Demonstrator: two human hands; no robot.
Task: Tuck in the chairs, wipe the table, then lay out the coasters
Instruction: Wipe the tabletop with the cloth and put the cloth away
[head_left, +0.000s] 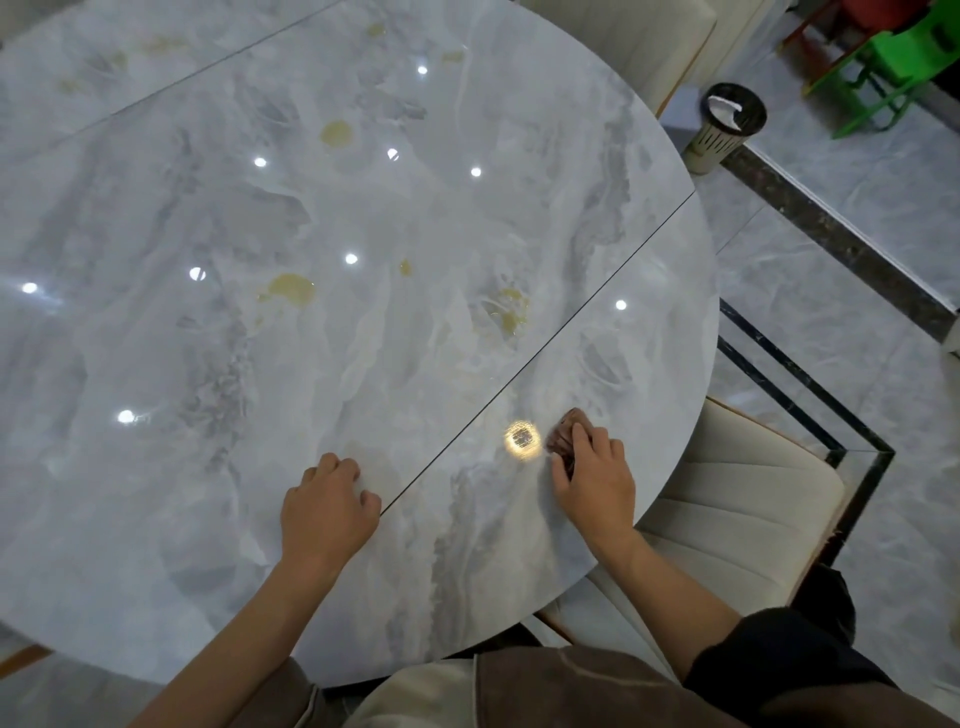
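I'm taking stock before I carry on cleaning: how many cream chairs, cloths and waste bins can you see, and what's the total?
Cream chairs: 2
Brown cloth, under the right hand: 1
Waste bin: 1
Total: 4

The brown cloth (563, 434) is blurred, mostly hidden under the right hand (597, 483).
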